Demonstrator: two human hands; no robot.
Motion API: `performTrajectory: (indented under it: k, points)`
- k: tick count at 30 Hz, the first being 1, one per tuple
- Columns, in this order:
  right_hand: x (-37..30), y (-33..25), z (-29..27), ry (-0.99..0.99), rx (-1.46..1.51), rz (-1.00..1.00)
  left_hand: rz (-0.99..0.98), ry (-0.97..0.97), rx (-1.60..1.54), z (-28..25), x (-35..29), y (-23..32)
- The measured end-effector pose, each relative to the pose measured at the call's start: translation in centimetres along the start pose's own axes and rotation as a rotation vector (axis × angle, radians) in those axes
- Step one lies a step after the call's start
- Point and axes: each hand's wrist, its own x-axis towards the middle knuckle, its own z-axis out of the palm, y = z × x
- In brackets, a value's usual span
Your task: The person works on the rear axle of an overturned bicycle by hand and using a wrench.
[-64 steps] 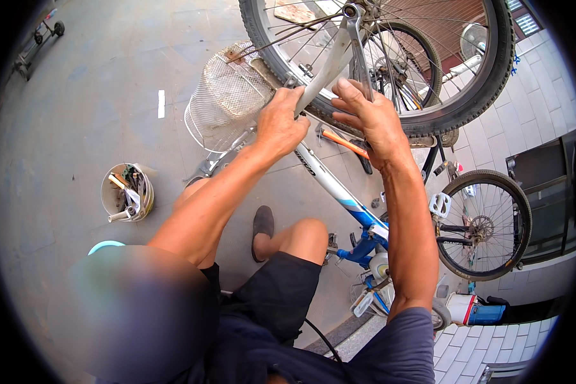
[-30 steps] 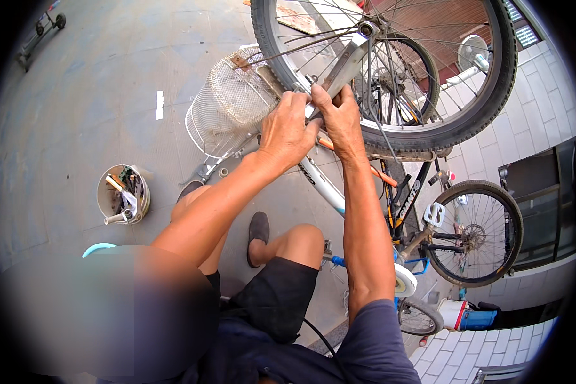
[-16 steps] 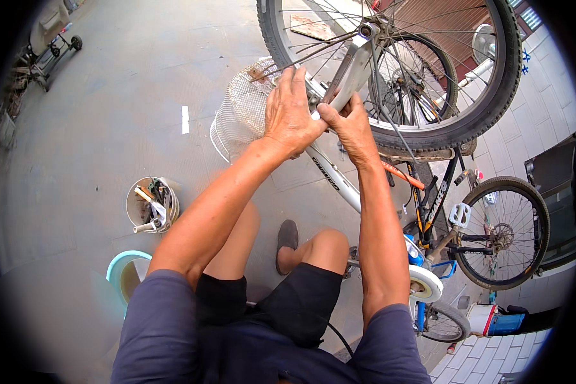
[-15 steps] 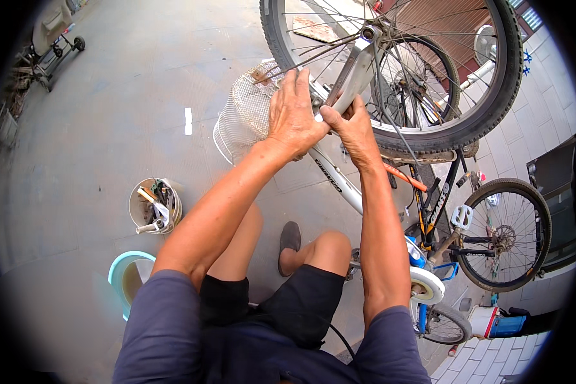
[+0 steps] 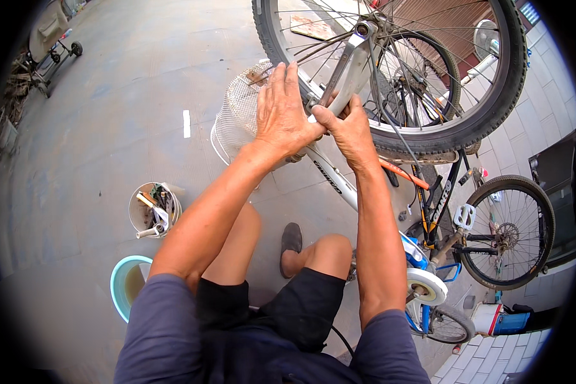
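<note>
Wrench point(image 5: 340, 72), steel and long-handled, is observed lying along the fork blade point(image 5: 357, 75) of a white bicycle, with its upper end over the axle nut point(image 5: 364, 28) and its shank slanting down toward the hands. That end appears to have been seated on the nut so that the handle can be lined up with the blade, though the fit (partly hidden by the wrench itself) cannot be verified. The knobbly tyre point(image 5: 457, 141) stands above the hands and the white down tube point(image 5: 333, 177) runs away below them; the frame is judged to be inverted, perhaps so that the axle is presented within easy reach.

The right hand point(image 5: 353, 131) is found closed on the lower part of the fork blade, thumb across the front and fingers behind, probably to steady it. Whether the wrench handle is also enclosed cannot be told. The left hand point(image 5: 280, 115) is spread, fingers straight and near the tyre, thumb extended toward the right thumb; nothing is seen clasped, but its palm is hidden. It may be placed there as a brace.

A wire-mesh basket point(image 5: 235, 102) is noted just beyond the left hand. Loose tools are gathered in a white bucket point(image 5: 134, 213), apparently for ready access at the left side, and cloudy liquid is contained in a turquoise basin point(image 5: 116, 291) nearer the body. At the right, a second bicycle's spoked wheel point(image 5: 509, 235) is recorded, well apart from the hands.
</note>
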Motion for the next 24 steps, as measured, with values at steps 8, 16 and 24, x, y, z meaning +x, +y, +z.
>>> performTrajectory:
  k: [8,16,24]
  points:
    - [-0.3,-0.9,1.0,0.163,-0.214,-0.023,0.08,0.011,0.023,-1.3,2.1,-1.3]
    - [0.5,0.4,1.6,0.236,-0.23,-0.045,0.293,-0.167,0.211,-4.2,6.4,-4.7]
    - [2.1,1.5,1.7,0.335,-0.142,0.005,-0.322,-0.366,0.102,-4.6,6.4,-4.9]
